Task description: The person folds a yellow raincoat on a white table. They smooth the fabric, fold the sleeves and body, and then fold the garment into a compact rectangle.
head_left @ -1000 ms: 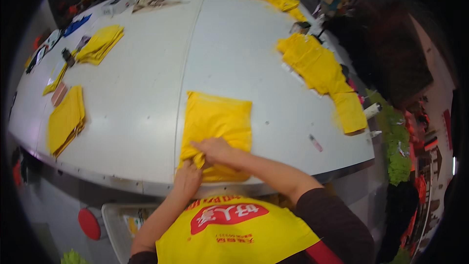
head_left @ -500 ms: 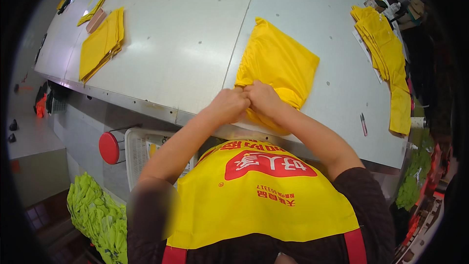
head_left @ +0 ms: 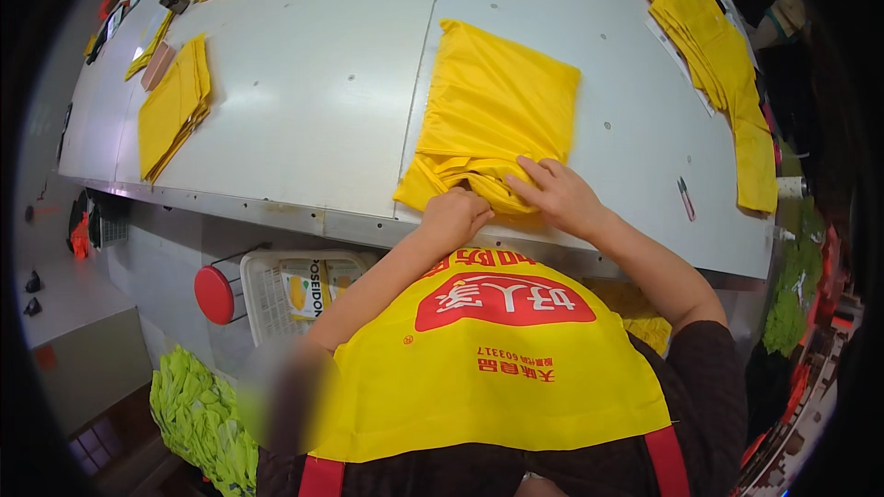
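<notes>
A folded yellow fabric piece (head_left: 502, 92), squarish and smooth at its far end, lies on the table in front of me. Its near end is rumpled into loose folds with a dark gap between them. My left hand (head_left: 456, 220) is closed at that near end, its fingers curled in at the folds; the cloth in its grip is mostly hidden. On the right side of the folds rests my right hand (head_left: 564, 201), with fingers apart and fingertips touching the cloth.
The pale table (head_left: 304, 120) has a metal front edge. Yellow fabric stacks lie left (head_left: 175, 110) and right (head_left: 714, 64). Small thread snips (head_left: 686, 199) lie on the right. Below the edge are a red stool (head_left: 214, 294), a white basket (head_left: 262, 299) and a lime-green heap (head_left: 198, 419).
My hands were together at the fabric's near left edge; now they are apart, the right one spread farther right. The near end has become loose folds, and the piece sits straighter.
</notes>
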`<state>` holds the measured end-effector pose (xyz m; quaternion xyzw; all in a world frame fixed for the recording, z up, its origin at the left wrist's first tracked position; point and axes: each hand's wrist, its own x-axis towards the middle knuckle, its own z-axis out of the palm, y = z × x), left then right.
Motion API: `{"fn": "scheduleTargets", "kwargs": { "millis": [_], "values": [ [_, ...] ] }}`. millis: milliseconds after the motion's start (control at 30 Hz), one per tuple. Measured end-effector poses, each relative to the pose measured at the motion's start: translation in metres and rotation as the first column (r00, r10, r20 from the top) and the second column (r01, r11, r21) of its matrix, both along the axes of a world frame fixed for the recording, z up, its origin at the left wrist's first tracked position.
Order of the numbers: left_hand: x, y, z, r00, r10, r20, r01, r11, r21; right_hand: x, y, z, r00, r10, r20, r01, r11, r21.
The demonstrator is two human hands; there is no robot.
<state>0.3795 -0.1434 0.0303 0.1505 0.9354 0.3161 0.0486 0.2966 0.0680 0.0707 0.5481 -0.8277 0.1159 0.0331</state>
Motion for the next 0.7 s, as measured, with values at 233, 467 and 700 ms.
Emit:
{"fn": "scheduleTargets", "kwargs": {
  "millis": [233,467,700],
  "values": [
    [-0.003,0.045,0.01,0.981,-0.184,-0.06,0.18,0.982,-0.065,-0.018,-0.038,0.008,0.936,-0.218,0.278,0.171,0.968,0.182],
    [-0.004,0.053,0.032,0.987,-0.083,-0.135,0.089,0.995,0.04,-0.027,-0.041,-0.011,0.811,-0.191,0.553,0.062,0.968,0.243],
    [-0.002,0.035,0.031,0.993,-0.081,-0.091,0.087,0.994,0.068,-0.043,0.012,0.011,0.857,-0.26,0.446,0.187,0.962,0.201]
  ]
}}
